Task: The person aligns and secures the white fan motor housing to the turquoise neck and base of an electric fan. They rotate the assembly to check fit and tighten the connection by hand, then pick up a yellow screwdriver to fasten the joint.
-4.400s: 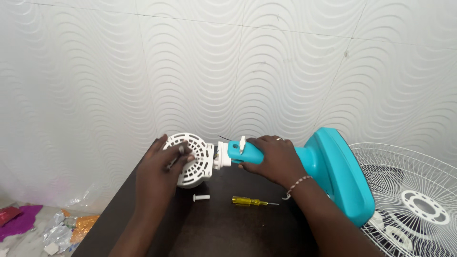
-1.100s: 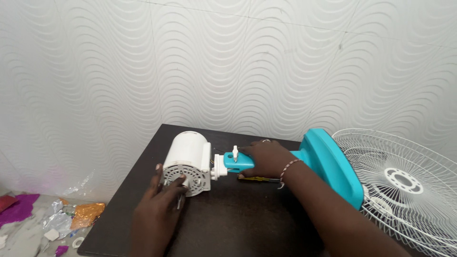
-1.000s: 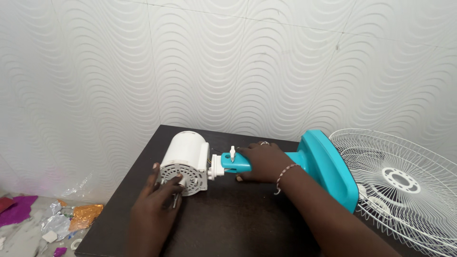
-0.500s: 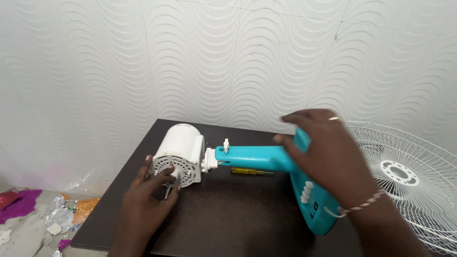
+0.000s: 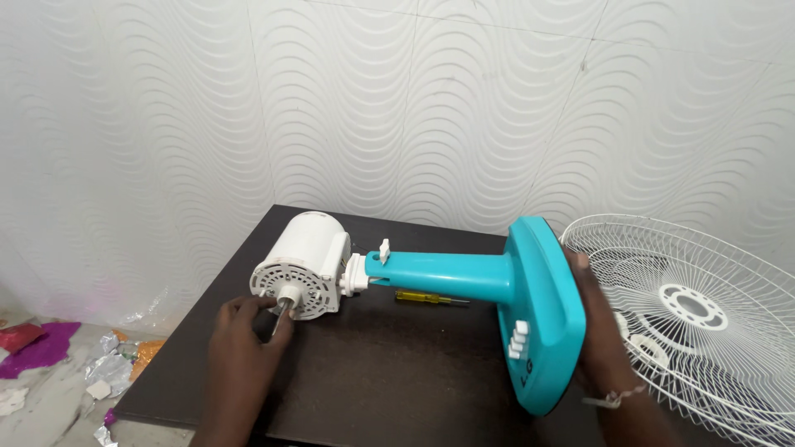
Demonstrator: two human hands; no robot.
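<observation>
Fan body lies on its side on the desk (image 5: 397, 389). Left hand (image 5: 244, 331) pinches the motor shaft (image 5: 280, 316) at the white motor housing (image 5: 302, 265); right hand (image 5: 598, 331) is spread behind the teal base (image 5: 542, 310). Blade and wire guard (image 5: 696, 306) unfitted; yellow screwdriver (image 5: 431, 296) idle under the neck
</observation>
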